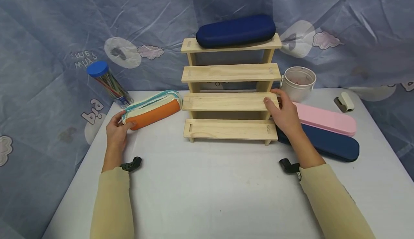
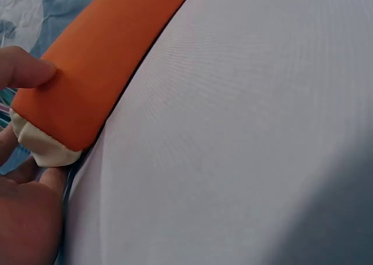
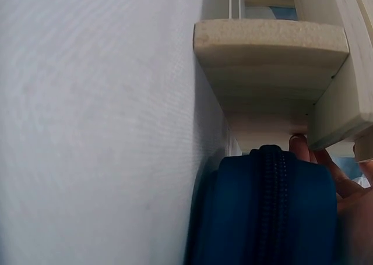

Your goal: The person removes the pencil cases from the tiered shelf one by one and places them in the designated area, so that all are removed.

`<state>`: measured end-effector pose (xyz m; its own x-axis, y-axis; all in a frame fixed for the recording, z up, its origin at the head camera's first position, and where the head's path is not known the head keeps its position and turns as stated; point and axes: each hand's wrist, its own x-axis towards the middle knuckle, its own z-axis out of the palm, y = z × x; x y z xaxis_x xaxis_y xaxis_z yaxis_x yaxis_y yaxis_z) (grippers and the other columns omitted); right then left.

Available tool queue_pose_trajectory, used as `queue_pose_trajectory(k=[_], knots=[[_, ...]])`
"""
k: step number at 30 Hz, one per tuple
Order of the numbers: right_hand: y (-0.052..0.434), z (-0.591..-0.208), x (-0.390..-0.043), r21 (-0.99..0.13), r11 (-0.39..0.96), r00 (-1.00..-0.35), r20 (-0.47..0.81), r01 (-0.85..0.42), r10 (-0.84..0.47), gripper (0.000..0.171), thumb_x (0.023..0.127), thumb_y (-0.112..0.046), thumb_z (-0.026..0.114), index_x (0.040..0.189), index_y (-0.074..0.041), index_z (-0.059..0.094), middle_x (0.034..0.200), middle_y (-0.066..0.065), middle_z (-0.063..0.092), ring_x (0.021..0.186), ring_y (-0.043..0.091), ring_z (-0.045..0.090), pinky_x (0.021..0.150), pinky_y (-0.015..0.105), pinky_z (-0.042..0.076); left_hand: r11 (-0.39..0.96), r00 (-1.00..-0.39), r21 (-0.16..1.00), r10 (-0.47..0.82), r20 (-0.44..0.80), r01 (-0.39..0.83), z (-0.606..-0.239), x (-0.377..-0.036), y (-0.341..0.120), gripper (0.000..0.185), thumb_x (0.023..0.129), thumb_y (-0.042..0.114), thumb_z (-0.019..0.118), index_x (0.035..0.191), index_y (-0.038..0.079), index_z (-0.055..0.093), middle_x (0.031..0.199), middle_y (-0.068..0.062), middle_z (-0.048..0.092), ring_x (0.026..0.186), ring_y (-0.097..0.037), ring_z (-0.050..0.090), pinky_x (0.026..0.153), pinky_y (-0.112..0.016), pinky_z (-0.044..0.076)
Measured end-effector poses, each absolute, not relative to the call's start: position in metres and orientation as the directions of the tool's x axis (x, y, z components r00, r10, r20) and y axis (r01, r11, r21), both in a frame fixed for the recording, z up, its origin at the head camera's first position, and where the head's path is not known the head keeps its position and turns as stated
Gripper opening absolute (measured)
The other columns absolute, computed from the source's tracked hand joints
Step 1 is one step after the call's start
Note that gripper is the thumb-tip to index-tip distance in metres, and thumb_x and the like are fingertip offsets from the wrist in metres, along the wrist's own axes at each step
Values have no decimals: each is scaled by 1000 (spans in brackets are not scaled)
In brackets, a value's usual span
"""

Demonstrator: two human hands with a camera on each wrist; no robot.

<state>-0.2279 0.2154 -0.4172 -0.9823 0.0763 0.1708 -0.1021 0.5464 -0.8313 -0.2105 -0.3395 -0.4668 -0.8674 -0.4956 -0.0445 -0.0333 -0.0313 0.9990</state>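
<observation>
The left hand [image 1: 117, 131] has its grip wrapped round the near end of a soft orange and cream fabric pencil pouch with teal zip trim [image 1: 152, 110]. In the left wrist view the thumb presses the orange side while the fingers curl under the cream end. The pouch lies on the white worktop [image 1: 213, 188], just left of the four-step pale wooden display rack [image 1: 230, 102], its far end almost touching the second step.

The right hand [image 1: 284, 114] rests on the right end of that second step, thumb on top of the board and fingers round the edge, so it's grasping the rack itself.

Right beside that hand, a flat pink rectangular pencil case [image 1: 326, 119] lies on top of a long navy zippered case [image 1: 330, 145]. Behind them stands a small white bucket with a wire handle [image 1: 299, 82], and further right sits a small white stapler-like gadget [image 1: 344, 101].

Another dark blue hard oval case [image 1: 236, 30] sits on the rack's top step. Off to the left, a clear tube with a blue lid, full of coloured pencils [image 1: 108, 82], leans at the worktop's edge. Patterned blue-grey cloth [image 1: 48, 34] hangs behind everything.
</observation>
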Motion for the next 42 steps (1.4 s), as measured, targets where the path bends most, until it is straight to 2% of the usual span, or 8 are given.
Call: queue_pose_trajectory(k=[10,15,20,27,29,36,42], knots=[[216,-419,-229,-837,537,-983,169,-107,68,67,91,-62,49,143,-21,41,123,17,55,108,33,53,88,54,41,14,-878,999,-478,-39,-52,-465,-210,-340,73,76,-15,68,141,11,48,142,-8,45,127,-19,43,105,-29,35],[215,-418,-228,-837,538,-983,171,-105,74,66,91,-61,48,142,-20,41,123,18,55,108,33,53,89,55,41,113,-860,992,-510,12,-54,-466,-210,-334,65,81,0,72,140,15,49,142,-4,47,127,-20,43,107,-31,33],[214,-419,-229,-837,537,-982,173,-108,70,65,91,-61,48,142,-21,41,123,17,55,108,33,53,89,54,41,257,-810,966,-569,140,-13,-469,-211,-326,57,82,11,75,134,12,53,134,-8,52,119,-19,48,102,-29,37],[214,-418,-228,-840,532,-983,170,-104,76,65,91,-61,48,142,-21,42,123,17,55,105,32,54,85,52,43,475,-715,876,-581,389,90,-460,-215,-312,43,83,18,74,123,7,61,125,-4,60,121,-11,49,105,-21,31],[214,-418,-227,-841,531,-983,168,-104,74,65,92,-61,48,142,-21,41,125,17,55,106,33,54,86,53,43,488,-705,863,-566,426,130,-455,-217,-306,40,84,20,73,121,8,63,122,-2,60,119,-11,51,105,-23,32],[217,-417,-225,-841,533,-983,167,-100,80,65,92,-61,47,143,-21,41,125,18,55,107,33,54,87,54,43,472,-717,825,-454,530,311,-430,-224,-281,38,85,14,73,119,2,63,116,-7,62,109,-25,56,93,-45,46],[216,-417,-226,-845,525,-984,163,-101,73,66,91,-61,48,143,-21,41,125,17,55,107,32,54,86,53,43,416,-766,848,-408,498,330,-390,-214,-249,37,88,8,70,122,-4,59,122,-15,59,112,-33,55,94,-45,45]])
